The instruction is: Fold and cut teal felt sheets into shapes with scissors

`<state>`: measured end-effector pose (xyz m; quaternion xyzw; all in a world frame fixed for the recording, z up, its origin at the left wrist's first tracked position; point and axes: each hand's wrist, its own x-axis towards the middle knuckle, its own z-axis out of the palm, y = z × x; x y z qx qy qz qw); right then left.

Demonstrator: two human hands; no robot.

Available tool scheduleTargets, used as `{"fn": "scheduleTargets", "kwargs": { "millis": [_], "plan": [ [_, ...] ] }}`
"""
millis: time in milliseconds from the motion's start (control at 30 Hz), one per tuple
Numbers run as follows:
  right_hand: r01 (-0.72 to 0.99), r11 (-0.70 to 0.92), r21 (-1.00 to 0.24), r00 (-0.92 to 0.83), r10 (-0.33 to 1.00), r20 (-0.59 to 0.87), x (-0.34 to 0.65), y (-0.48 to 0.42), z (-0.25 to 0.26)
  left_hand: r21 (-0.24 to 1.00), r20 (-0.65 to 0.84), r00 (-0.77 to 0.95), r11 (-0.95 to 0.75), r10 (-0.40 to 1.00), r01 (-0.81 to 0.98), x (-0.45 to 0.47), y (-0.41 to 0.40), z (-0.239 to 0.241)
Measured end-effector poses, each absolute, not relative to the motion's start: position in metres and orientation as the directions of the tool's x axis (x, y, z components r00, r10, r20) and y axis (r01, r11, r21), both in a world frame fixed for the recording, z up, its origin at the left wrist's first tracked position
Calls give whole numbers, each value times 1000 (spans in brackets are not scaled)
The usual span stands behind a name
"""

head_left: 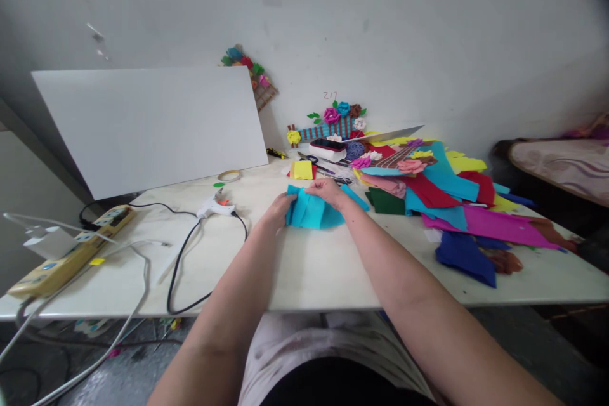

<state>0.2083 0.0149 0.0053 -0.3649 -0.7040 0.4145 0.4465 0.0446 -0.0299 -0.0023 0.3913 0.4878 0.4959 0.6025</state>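
Observation:
A piece of turquoise crepe paper [311, 210] with folds in it lies on the white table in front of me. My left hand [280, 208] grips its left edge, the fingers partly tucked behind the paper. My right hand [327, 191] pinches the top edge near the middle, thumb and fingers pressed together. Another turquoise part [356, 197] shows to the right of my right wrist; whether it joins the held piece is hidden. Just beyond the hands lie a yellow square pad [301, 170] and scissors [309, 158].
A white glue gun [216, 204] with a black cord lies left of my arms. Farther left are a yellow power strip [71, 260] and a white board [152, 130]. Coloured crepe paper [442, 196] is heaped at right. Paper flowers [342, 111] stand against the wall.

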Motion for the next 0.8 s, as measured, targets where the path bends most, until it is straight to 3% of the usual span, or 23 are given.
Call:
{"fn": "scheduleTargets", "kwargs": {
  "millis": [300,567,800],
  "plan": [
    [148,398,-905,-338,881,332,208,14,9,978,-74,166,104,983,-179,44,-39,-1],
    [135,381,-915,-349,882,316,208,15,6,995,-75,106,81,992,-55,44,-33,-6],
    [146,411,-900,-253,895,368,211,17,9,994,-20,59,26,998,-109,41,-35,-4]
  ]
}}
